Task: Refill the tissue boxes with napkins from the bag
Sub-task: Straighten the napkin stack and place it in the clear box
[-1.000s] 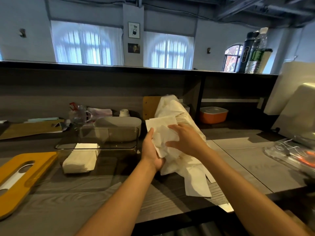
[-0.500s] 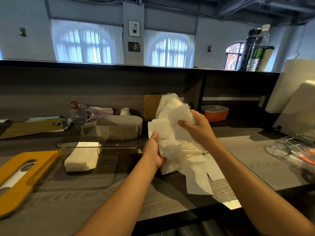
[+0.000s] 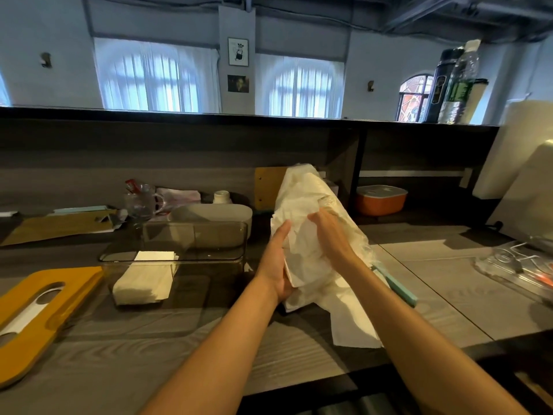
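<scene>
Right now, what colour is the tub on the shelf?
Orange tub with a white lid, head view.

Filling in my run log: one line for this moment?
stage: pulling napkins from bag | left hand: holds napkins | right hand: grips napkins

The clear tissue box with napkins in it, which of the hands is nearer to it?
Left. The left hand holds the napkin bundle just right of the clear tissue box; the right hand is beyond the bundle, farther right.

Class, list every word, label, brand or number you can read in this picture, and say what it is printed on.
None can be read.
Green label on the clear bottle: blurred.
Print on the dark flask: too small.
Red packet in the glass mug: blurred.
Framed pictures: no legible text.
</scene>
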Tool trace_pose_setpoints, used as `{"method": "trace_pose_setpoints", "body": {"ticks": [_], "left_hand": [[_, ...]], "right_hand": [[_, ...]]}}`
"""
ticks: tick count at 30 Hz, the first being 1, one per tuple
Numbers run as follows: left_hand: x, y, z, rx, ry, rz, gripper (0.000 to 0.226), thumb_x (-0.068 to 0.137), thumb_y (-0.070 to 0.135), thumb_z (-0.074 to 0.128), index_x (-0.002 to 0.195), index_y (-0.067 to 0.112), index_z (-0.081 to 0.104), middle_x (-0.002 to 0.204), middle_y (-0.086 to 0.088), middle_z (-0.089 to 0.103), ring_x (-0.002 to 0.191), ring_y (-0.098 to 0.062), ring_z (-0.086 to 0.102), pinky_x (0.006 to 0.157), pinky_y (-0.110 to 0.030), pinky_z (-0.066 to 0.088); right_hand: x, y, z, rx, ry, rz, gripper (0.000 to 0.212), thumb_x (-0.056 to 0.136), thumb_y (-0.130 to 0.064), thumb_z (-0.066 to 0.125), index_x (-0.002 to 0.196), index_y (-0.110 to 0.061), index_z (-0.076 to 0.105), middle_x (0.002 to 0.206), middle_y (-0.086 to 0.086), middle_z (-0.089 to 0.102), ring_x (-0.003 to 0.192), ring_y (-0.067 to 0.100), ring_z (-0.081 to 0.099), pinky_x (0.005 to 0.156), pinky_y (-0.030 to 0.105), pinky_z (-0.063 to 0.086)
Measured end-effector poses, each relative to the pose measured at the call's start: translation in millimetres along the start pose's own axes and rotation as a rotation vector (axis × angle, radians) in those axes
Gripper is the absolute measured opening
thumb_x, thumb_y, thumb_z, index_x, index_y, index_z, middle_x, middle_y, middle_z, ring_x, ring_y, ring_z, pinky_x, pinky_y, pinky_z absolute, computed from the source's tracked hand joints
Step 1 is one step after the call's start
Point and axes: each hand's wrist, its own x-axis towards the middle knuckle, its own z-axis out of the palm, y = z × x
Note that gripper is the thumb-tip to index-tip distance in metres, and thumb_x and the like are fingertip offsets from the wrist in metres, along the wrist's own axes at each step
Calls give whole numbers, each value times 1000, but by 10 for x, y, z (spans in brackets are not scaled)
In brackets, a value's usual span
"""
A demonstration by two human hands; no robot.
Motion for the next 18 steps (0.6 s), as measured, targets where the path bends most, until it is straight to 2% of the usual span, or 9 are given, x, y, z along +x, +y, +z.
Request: {"method": "trace_pose_setpoints", "body": {"ticks": [2, 4, 7, 8, 10, 11, 14, 15, 18], "left_hand": [[77, -28, -25, 82, 55, 11, 80, 69, 59, 79, 138, 25, 55, 126, -18, 66, 113, -39, 65, 96, -59, 51], [101, -57, -32, 137, 105, 35, 93, 57, 55, 90, 138, 26, 55, 124, -16, 67, 111, -38, 66, 96, -61, 51], [159, -82, -59, 161, 185, 92, 73, 69, 43, 87, 132, 20, 58, 116, -15, 71, 104, -37, 69, 90, -60, 54], [179, -78, -81, 140, 217, 85, 66, 74, 41, 84, 131, 18, 58, 115, -16, 71, 102, -37, 70, 87, -61, 55], [189, -57, -116, 50, 253, 81, 55, 84, 40, 75, 131, 17, 58, 117, -18, 69, 103, -40, 68, 86, -62, 54], [178, -41, -120, 1, 238, 96, 52, 88, 41, 70, 132, 17, 58, 119, -18, 69, 106, -41, 67, 88, -62, 54], [84, -5, -88, -95, 154, 129, 47, 98, 43, 54, 135, 15, 57, 122, -19, 68, 111, -40, 65, 86, -55, 57], [62, -2, -85, -105, 130, 122, 47, 99, 44, 51, 134, 14, 57, 121, -19, 68, 111, -40, 65, 85, -53, 57], [33, 1, -107, -131, 116, 90, 48, 98, 46, 51, 133, 14, 58, 120, -20, 69, 109, -40, 65, 83, -52, 57]], "right_hand": [[-11, 46, 5, 43, -42, -30, 28, 102, -15, 43, 119, -1, 61, 107, 3, 58, 105, 25, 54, 78, 19, 43], [-40, 74, -8, 49, -58, -89, 20, 99, -14, 49, 100, -2, 65, 87, 5, 62, 90, 23, 59, 69, 19, 45], [-74, 133, -52, 74, -144, -170, 26, 101, -19, 51, 90, 2, 63, 84, 20, 59, 76, 16, 55, 70, 27, 43], [-91, 135, -80, 93, -171, -173, 27, 102, -21, 49, 90, -1, 64, 83, 16, 60, 75, 8, 54, 72, 25, 43], [-89, 165, -141, 115, -214, -173, 21, 102, -28, 48, 102, -17, 66, 90, -8, 62, 82, -5, 55, 80, 18, 45], [-81, 172, -176, 88, -233, -183, 18, 101, -30, 50, 104, -21, 66, 93, -11, 61, 85, -3, 56, 81, 20, 46], [-49, 227, -268, 10, -274, -193, 21, 93, -26, 63, 74, -20, 60, 71, -6, 54, 67, 8, 50, 62, 23, 41], [-45, 247, -293, 39, -269, -161, 21, 91, -27, 66, 72, -19, 63, 72, -5, 57, 69, 10, 54, 63, 25, 45], [-39, 271, -334, 192, -204, -19, 21, 86, -33, 71, 96, -14, 74, 101, 6, 69, 98, 24, 65, 82, 39, 55]]}}
